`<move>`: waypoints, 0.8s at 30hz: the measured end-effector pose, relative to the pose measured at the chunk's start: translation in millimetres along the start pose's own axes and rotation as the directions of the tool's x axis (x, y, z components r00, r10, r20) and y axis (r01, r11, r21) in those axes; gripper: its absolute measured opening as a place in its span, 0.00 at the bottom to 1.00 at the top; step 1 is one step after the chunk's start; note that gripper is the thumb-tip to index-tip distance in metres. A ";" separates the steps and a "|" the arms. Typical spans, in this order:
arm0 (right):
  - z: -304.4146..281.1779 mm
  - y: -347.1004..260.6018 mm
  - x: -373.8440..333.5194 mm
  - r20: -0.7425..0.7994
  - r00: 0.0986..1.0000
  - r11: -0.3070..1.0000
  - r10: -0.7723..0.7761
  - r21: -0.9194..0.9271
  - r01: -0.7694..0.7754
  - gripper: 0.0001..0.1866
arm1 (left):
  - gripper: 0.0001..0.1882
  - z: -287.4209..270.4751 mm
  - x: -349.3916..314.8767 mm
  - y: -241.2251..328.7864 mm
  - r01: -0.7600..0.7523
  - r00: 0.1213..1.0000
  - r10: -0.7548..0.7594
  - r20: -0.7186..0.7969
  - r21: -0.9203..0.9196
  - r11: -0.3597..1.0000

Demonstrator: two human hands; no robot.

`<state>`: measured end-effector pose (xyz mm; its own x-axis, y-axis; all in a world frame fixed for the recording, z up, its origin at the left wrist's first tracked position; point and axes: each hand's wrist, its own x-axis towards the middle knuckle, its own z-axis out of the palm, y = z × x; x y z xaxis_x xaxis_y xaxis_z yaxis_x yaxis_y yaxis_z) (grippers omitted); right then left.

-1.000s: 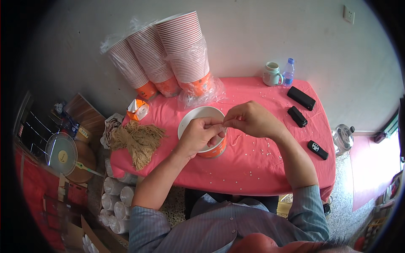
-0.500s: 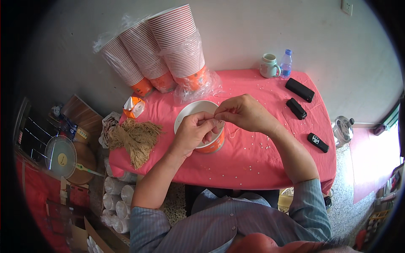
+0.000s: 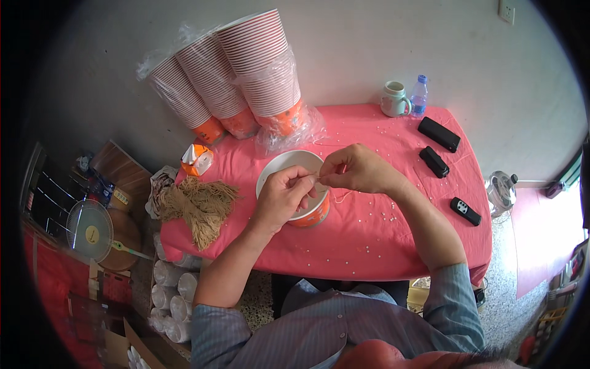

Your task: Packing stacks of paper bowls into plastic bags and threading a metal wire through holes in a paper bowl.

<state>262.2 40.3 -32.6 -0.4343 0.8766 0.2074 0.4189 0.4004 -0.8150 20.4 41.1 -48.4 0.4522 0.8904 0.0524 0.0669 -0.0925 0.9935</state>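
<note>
My left hand (image 3: 284, 195) hovers over a round paper tub (image 3: 311, 216), white inside with an orange printed side. Its thumb and forefinger are pinched together. My right hand (image 3: 356, 170) meets it fingertip to fingertip, also in a pinch with the forefinger arched. Whatever lies between the fingertips is too small to make out. Beside the tub, a thin pale thread (image 3: 345, 198) loops over the pink tablecloth (image 3: 393, 252). Small white beads (image 3: 387, 218) are scattered on the cloth to the right. The tub's contents are largely hidden by my hands.
Left of the tub lies a tan cord bundle (image 3: 203, 206), with an orange-and-white packet (image 3: 196, 160) behind it. Tall stacked paper tubs (image 3: 261, 67) in plastic stand at the back. A mug (image 3: 393, 101), a bottle (image 3: 419, 97), black cases (image 3: 439, 134) and a remote (image 3: 465, 211) sit right.
The whole view has shifted slightly. My right fingertips are a little lower and the forefinger is more arched, while my left hand stays over the tub in its pinch.
</note>
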 end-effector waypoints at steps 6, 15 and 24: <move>5.9 3.6 -1.0 -0.082 0.992 0.994 -0.101 0.020 0.103 0.06 | 0.08 0.6 1.1 1.4 0.005 1.000 -0.003 -0.015 0.091 0.996; 10.7 -2.4 -2.9 -0.175 0.965 0.962 -0.198 -0.224 0.156 0.06 | 0.10 0.0 5.6 1.0 0.071 0.997 -0.070 -0.018 0.094 0.993; 14.0 -11.9 -7.7 -0.217 0.927 0.892 -0.305 -0.405 0.199 0.06 | 0.11 -2.5 9.7 -1.7 0.105 0.994 -0.105 -0.011 0.082 0.991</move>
<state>249.4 25.0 -32.0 -0.3572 0.7487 0.5585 0.6104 0.6397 -0.4671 22.4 51.1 -49.4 0.4330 0.9000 -0.0507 0.1866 -0.0344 0.9818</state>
